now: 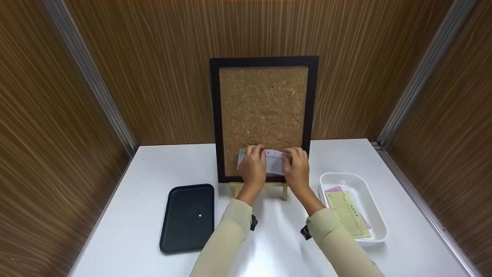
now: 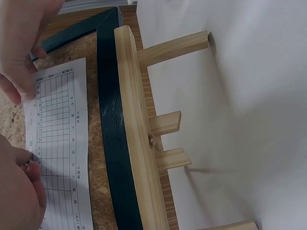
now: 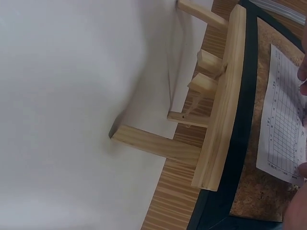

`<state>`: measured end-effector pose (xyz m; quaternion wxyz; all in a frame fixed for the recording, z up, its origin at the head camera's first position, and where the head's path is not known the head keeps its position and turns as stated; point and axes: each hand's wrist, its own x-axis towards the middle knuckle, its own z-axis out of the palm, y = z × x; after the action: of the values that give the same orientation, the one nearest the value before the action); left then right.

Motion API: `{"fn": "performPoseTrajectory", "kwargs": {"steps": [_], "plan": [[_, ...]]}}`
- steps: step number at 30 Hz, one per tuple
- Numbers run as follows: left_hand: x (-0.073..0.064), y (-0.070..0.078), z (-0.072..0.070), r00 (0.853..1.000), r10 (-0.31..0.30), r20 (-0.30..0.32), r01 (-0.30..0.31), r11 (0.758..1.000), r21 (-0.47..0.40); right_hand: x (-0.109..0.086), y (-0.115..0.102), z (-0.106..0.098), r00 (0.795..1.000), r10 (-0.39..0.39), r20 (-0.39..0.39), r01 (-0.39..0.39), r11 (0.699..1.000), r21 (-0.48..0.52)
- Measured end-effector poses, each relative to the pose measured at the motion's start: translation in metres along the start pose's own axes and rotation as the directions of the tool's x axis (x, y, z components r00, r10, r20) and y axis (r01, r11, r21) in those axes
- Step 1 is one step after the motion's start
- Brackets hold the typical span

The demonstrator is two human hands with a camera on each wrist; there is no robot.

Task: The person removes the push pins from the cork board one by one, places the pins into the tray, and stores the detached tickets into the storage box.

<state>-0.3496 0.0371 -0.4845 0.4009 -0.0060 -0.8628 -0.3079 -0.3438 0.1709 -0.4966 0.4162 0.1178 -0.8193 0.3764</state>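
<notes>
A white printed form slip [image 1: 274,162] lies sideways against the lower part of a black-framed corkboard [image 1: 265,104]. My left hand [image 1: 253,166] is over the slip's left half; in the left wrist view its bent fingertips [image 2: 32,170] meet at the paper's edge. At the other end my right hand [image 1: 296,167] holds the slip between thumb and fingers. In the right wrist view the slip [image 3: 283,120] shows its ruled grid, with fingers along its upper edge. The fingers hide parts of the paper.
A wooden easel [image 1: 285,192] carries the board. To the left lies a black tray [image 1: 180,231] with a small shiny piece [image 1: 200,215]. At right stands a white plastic tray [image 1: 372,215] with a yellow slip [image 1: 349,213] over a pink one [image 1: 333,189]. Wood-grain walls enclose the white table.
</notes>
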Motion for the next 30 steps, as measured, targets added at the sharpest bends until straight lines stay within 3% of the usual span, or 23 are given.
{"fn": "performPoseTrajectory", "kwargs": {"steps": [8,16,30], "plan": [[-0.0003,-0.0002,-0.0003,1.0,-0.007,0.003,0.007,0.998,-0.059,-0.0025,0.0012,-0.0014,0.998,0.057,0.011,-0.058,0.993,0.105],[-0.0003,-0.0011,0.0013,1.0,-0.011,0.023,0.013,0.998,-0.064,-0.0058,0.0024,-0.0044,0.992,0.12,0.027,-0.122,0.978,0.166],[0.001,0.0007,-0.0011,1.0,-0.007,0.026,0.008,0.999,-0.045,-0.0076,0.0042,-0.0053,0.994,0.11,0.009,-0.11,0.978,0.178]]}}
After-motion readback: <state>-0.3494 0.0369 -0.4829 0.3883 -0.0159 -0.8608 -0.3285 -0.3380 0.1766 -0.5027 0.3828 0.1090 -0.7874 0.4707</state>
